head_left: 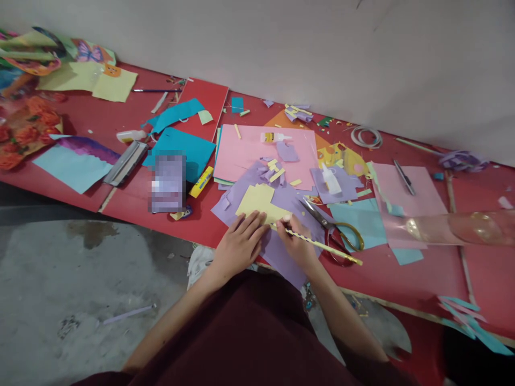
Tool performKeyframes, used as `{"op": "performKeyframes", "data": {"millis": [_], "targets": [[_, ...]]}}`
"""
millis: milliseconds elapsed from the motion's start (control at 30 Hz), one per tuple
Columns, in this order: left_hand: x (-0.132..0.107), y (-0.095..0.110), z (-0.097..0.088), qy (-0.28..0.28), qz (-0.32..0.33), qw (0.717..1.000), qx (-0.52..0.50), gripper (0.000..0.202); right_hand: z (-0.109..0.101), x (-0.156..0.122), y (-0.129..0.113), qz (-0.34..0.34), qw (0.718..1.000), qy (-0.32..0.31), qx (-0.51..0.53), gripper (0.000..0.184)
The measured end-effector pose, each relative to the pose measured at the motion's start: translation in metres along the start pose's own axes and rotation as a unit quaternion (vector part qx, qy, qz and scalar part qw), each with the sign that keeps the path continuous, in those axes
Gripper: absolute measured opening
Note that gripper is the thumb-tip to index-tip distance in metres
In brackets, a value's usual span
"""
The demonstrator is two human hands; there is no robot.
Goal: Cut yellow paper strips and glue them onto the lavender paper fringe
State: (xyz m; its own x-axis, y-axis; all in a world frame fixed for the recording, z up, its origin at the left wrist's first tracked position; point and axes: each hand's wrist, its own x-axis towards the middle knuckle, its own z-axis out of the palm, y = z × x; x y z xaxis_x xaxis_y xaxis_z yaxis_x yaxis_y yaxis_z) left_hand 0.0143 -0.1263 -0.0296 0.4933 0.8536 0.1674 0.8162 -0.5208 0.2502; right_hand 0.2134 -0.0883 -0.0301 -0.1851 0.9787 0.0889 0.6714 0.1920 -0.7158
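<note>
My left hand (240,243) lies flat with fingers stretched out, pressing down a pale yellow paper piece (257,201) that rests on a purple sheet (281,246). My right hand (296,242) is closed on a long yellow pencil (322,245) whose tip touches the yellow paper's near edge. The pencil's back end points right across the red board (382,273). Scissors (330,225) with gold handles lie just right of my right hand.
A pink sheet (249,150), teal sheets (189,147), two glue bottles (330,179) and many paper scraps cover the board. A glue stick (201,182) and a metal ruler (126,162) lie to the left. A grey wall stands behind, bare concrete floor (80,279) at lower left.
</note>
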Motion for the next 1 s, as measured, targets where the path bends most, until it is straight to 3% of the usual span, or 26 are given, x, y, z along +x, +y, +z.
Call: {"op": "performKeyframes", "data": {"millis": [633,1000], "targets": [[0.0004,0.0008,-0.0014,-0.001,-0.003,1.0,-0.007,0.041,-0.0017,0.0,0.0001,-0.013,0.999,0.035,0.006,0.02],[0.0004,0.0005,-0.0002,0.003,-0.003,1.0,-0.009,0.043,-0.0022,0.0015,-0.0029,-0.025,1.0,-0.002,0.019,0.021]]}}
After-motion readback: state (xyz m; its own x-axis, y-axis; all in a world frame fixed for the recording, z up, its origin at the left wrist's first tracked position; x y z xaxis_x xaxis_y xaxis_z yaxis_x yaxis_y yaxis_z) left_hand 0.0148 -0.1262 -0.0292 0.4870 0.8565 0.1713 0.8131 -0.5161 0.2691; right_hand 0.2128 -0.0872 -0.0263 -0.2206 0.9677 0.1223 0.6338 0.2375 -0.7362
